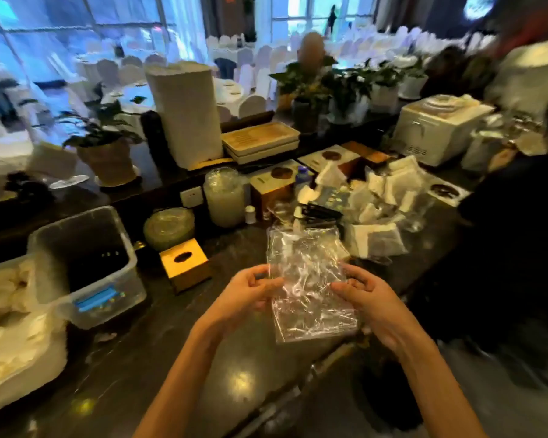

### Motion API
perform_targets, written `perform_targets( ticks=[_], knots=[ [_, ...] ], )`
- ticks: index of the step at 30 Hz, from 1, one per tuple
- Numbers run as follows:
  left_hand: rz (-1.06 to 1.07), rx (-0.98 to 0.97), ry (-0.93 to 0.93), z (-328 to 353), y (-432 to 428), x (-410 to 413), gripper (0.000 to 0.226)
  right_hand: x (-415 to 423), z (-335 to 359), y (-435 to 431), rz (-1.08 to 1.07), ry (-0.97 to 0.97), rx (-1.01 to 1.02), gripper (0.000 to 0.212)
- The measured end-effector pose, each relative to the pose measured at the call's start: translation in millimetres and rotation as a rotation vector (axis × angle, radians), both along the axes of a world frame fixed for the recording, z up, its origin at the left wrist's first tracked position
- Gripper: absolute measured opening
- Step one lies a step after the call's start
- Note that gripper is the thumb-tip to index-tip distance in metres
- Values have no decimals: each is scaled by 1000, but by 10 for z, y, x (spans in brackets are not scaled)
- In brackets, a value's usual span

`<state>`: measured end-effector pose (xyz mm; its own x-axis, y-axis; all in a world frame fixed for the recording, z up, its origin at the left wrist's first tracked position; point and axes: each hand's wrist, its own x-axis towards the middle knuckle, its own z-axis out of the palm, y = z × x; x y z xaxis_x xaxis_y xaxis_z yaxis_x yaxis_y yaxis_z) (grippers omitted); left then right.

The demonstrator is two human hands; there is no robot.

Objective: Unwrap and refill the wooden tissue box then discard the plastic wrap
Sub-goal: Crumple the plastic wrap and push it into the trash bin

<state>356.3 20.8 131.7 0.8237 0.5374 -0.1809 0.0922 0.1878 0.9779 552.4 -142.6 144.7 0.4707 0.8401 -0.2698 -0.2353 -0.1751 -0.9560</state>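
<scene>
Both hands are holding a sheet of clear, crinkled plastic wrap (307,286) up above the dark, glossy tabletop (159,352). The left hand (250,295) is pinching the wrap's left edge, its fingers curled in toward the thumb. The right hand (367,295) is gripping the right edge in the same way, fingers bent and closed on the film. The wrap is hanging between them, its lower corner dangling below the hands; whether anything is still inside it cannot be told.

To the left of the hands, a small wooden tissue box (184,265) is sitting upright on the tabletop, well apart from the wrap, with its oval slot facing up. Just left of it a clear plastic bin (86,267) with a blue label is standing, and a white foam container (16,336) is lying at the far left edge. Behind the wrap a loose pile of tissue packs (377,200) is spreading over the tabletop, with more wooden boxes (276,188) standing among them. A wrapped stack of cups (223,197) is standing beside a wall socket, and a tall white paper bag (187,115) is rising behind it. At the right edge a person in dark clothing (519,232) is standing, blurred.
</scene>
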Motion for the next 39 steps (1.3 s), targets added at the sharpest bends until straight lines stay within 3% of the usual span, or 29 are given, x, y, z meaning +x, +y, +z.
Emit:
perform_targets(
  ticks=[6, 8, 11, 16, 20, 22, 24, 26, 29, 32, 34, 37, 39],
  knots=[
    [-260, -20, 14, -102, -669, 582, 24, 304, -211, -1146, -97, 227, -20, 59],
    [-341, -19, 19, -90, -840, 764, 31, 379, -232, -1462, -114, 259, -45, 61],
    [-453, -8, 44, -115, -1035, 1055, 47, 452, -277, -1847, -215, 202, -69, 59],
    [-527, -40, -36, -193, -1246, 1469, 33, 418, -287, -2187, -460, 105, -44, 24],
    [-567, -113, -160, -278, -1294, 1681, 28, 400, -242, -2222, -567, -149, -38, 29],
    [-570, -142, -233, -311, -1293, 1790, 49, 423, -221, -2196, -612, -222, -11, 32],
    [-572, -124, -280, -350, -1292, 1866, 56, 478, -219, -2170, -641, -233, 9, 32],
    [-559, -33, -304, -392, -1278, 1919, 51, 528, -228, -2164, -561, -70, 96, 24],
    [-514, 84, -305, -415, -1244, 2011, 41, 604, -219, -2168, -405, 62, 108, 61],
    [-509, 139, -228, -482, -1199, 2109, 37, 709, -287, -2100, -356, -27, -16, 66],
    [-614, -27, -216, -566, -1189, 2150, 25, 837, -400, -2096, -398, -74, -78, 66],
    [-745, -597, -156, -766, -1265, 2235, 66, 1072, -645, -2154, -474, -93, -143, 66],
    [-714, -604, 2, -988, -1418, 2399, 78, 1275, -892, -2195, -486, -82, -165, 67]
  ],
)
